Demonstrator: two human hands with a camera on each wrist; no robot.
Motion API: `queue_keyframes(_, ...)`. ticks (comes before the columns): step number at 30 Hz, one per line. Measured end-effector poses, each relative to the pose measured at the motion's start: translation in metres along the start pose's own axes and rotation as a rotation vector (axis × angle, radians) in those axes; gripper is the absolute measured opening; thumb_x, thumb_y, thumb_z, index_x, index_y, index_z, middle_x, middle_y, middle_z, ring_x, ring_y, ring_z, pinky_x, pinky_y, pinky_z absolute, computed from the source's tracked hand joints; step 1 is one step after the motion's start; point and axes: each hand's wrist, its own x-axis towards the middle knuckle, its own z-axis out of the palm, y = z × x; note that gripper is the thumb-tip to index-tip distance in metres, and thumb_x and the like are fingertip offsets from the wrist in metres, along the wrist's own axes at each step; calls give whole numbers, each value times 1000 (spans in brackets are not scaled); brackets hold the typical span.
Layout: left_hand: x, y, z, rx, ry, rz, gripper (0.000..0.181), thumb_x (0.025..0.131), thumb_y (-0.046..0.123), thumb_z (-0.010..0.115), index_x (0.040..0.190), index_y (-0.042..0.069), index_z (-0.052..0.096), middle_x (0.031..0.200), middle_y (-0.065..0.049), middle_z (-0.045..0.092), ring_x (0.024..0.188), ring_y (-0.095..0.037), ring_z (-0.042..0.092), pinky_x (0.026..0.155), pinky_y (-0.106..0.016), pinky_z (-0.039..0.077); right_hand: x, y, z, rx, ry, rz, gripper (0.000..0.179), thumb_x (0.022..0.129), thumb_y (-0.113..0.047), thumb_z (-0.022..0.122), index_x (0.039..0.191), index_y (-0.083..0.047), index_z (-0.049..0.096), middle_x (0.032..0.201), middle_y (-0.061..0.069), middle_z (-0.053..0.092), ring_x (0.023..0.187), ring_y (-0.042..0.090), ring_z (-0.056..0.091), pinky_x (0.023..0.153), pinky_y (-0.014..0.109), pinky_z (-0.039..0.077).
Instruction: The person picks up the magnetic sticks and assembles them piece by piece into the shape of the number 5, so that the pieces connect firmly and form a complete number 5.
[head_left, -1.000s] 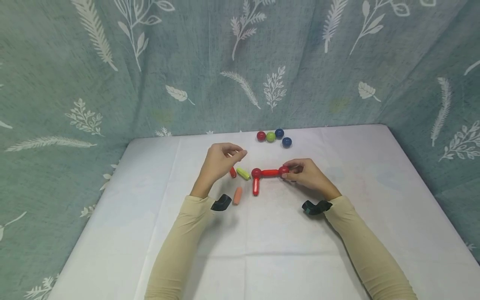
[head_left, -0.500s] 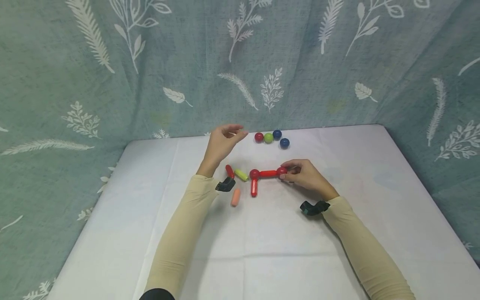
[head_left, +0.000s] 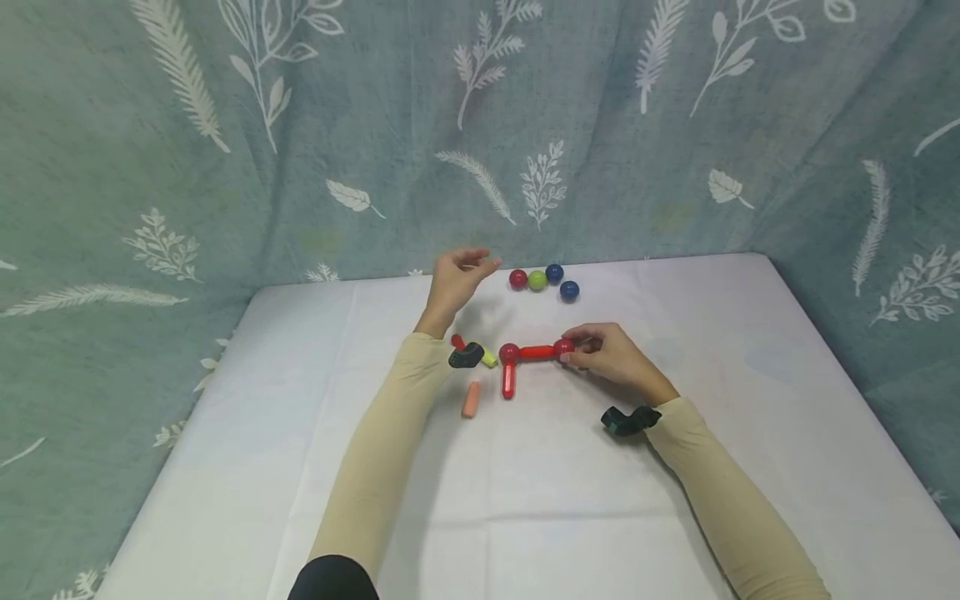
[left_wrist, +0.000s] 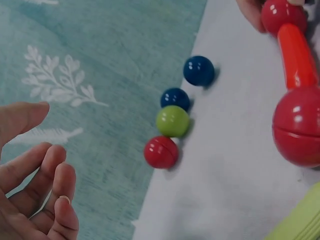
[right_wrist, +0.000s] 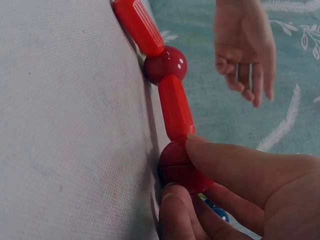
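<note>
My right hand (head_left: 613,357) pinches a red ball (right_wrist: 181,167) between thumb and fingers. That ball joins a red rod (head_left: 536,352), which runs to a second red ball (head_left: 509,354); another red rod (head_left: 508,381) extends from there toward the front. This joined piece lies on the table. With nothing in it, my left hand (head_left: 456,283) hovers near the table's back edge, fingers loosely bent and thumb apart from them. Just right of it are a loose red ball (left_wrist: 161,152), a green ball (left_wrist: 173,121) and two blue balls (left_wrist: 198,71).
Left of the joined piece lie a salmon rod (head_left: 471,400), a yellow-green rod (head_left: 489,358) and a red rod (head_left: 457,341), the latter two partly hidden by the left wrist's camera. A leaf-patterned curtain (head_left: 405,133) hangs behind the white-covered table (head_left: 570,517).
My left hand has moved from over the loose rods to the back of the table, then slightly right toward the loose balls. The right hand keeps its hold on the red ball.
</note>
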Motion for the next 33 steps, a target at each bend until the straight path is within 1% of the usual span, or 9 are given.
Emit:
queue_keyframes(4,8,-9,8,-1,12,-27,45,92,35,78,128,9,71,121,-11,70,113,-24,64,95,-39,52,-2,2,0,2,-7,9,47,91,-20,79,133,-2,67,110,16,74,83,14,64,69,24,53)
queue_keyframes(8,15,-15,16,3,-1,-38,48,93,33,77,131,5,69,123,-14,70,114,-27,64,94,-39,52,-2,3,0,8,-4,13,46,91,-20,79,132,-2,67,111,16,74,83,14,65,70,24,53)
queue_keyframes(14,21,-18,25,17,-8,-41,47,93,26,78,130,0,68,123,-17,70,118,-32,64,96,-42,52,0,4,0,22,-11,15,46,91,-20,79,132,-3,67,112,16,74,84,14,66,70,24,54)
queue_keyframes(20,24,-19,34,71,-11,-40,49,92,27,79,131,-1,68,122,-17,71,117,-31,64,97,-42,52,2,3,1,17,-9,15,45,91,-20,79,132,-3,67,111,16,75,84,14,66,70,24,54)
queue_keyframes(24,26,-19,40,77,-6,-69,49,92,26,79,131,-2,67,124,-18,71,117,-31,65,98,-42,53,1,0,1,23,-8,15,45,91,-19,79,132,-3,67,112,17,75,84,14,66,70,24,54)
queue_keyframes(30,30,-20,47,89,6,-153,49,92,25,79,131,-1,67,129,-17,71,118,-29,67,101,-41,54,0,-2,1,28,-3,16,45,91,-19,79,131,-2,68,112,17,75,85,14,66,69,23,53)
queue_keyframes(33,31,-19,51,107,9,-165,48,91,25,79,130,-1,68,128,-17,71,117,-29,67,101,-41,53,0,-1,1,27,1,21,44,91,-18,79,131,-2,68,111,16,75,84,13,66,69,23,52)
